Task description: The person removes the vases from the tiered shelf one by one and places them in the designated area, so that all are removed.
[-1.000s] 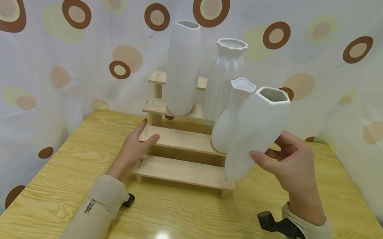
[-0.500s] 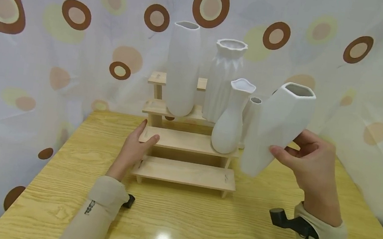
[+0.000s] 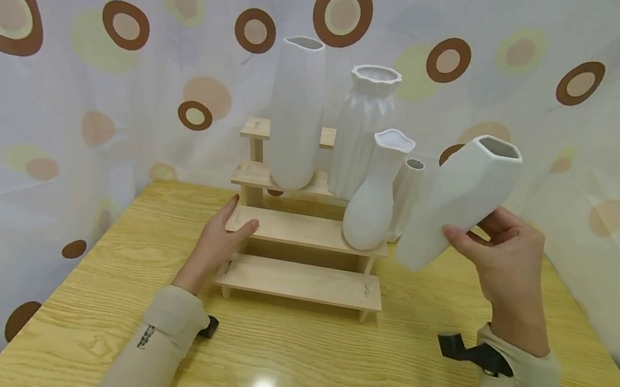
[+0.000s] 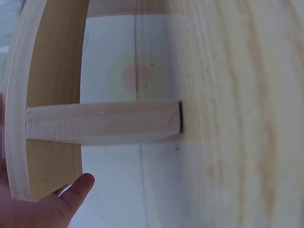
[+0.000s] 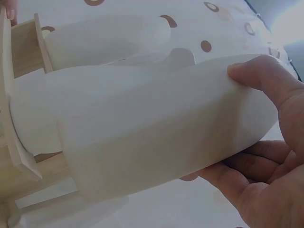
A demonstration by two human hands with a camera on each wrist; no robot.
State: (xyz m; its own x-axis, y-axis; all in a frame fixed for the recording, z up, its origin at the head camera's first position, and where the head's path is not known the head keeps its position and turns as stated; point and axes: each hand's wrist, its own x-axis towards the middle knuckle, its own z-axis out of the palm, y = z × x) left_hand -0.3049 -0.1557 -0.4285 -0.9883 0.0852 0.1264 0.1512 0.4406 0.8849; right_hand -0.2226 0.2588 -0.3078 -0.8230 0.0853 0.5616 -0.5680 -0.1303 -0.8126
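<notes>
In the head view my right hand (image 3: pixel 512 266) pinches a white faceted vase (image 3: pixel 462 197) between thumb and fingers. The vase hangs in the air right of the stepped wooden stand (image 3: pixel 298 280), tilted, its mouth to the upper right. The right wrist view shows the thumb (image 5: pixel 259 73) on one side of it and fingers underneath. My left hand (image 3: pixel 215 243) grips the stand's left end, thumb on a lower step; the left wrist view has its fingers (image 4: pixel 78 190) round a board's end. A pear-shaped white vase (image 3: pixel 368 217) stands at the right of that step.
Higher on the stand are a tall smooth vase (image 3: pixel 297 113) and a pleated vase (image 3: pixel 361 135). A slim vase (image 3: pixel 403 199) shows partly behind the pear-shaped one. The wooden table (image 3: pixel 288 360) meets patterned cloth (image 3: pixel 124 84) at the back and sides.
My right hand has carried the faceted vase right, away from the stand, with more tilt. The slim vase and the bottom step's right end have come into sight. My left hand stays put.
</notes>
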